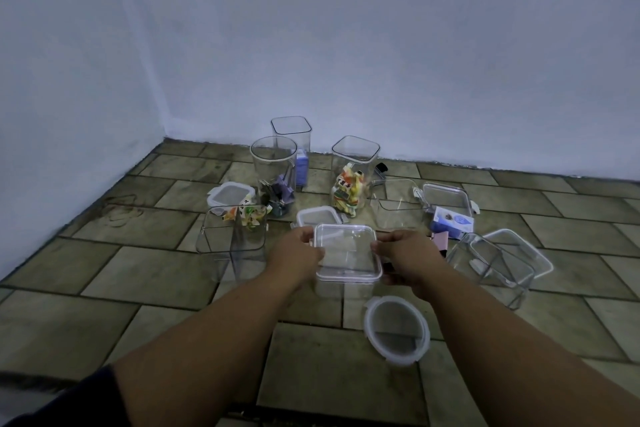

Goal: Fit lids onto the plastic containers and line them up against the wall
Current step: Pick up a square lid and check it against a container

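Tiled floor [173, 315] runs out to a pale blue wall [381, 45]. Nearest the person, a round lid [396, 333] lies flat on the tiles. Just beyond it, both hands grip a square clear container [348, 255] with its lid on: the left hand [294, 255] clasps the left edge and the right hand [405, 256] the right edge, fingers curled around the rim. To the left stands an open clear box [230, 239] holding a few coloured wrappers; to the right, an open rectangular container [491, 267]. Farther back stand a round jar [273, 166] with dark clips, a square jar [353, 173] of coloured sweets, and a tall empty jar [291, 135] just beside the wall. Loose lids lie among them.
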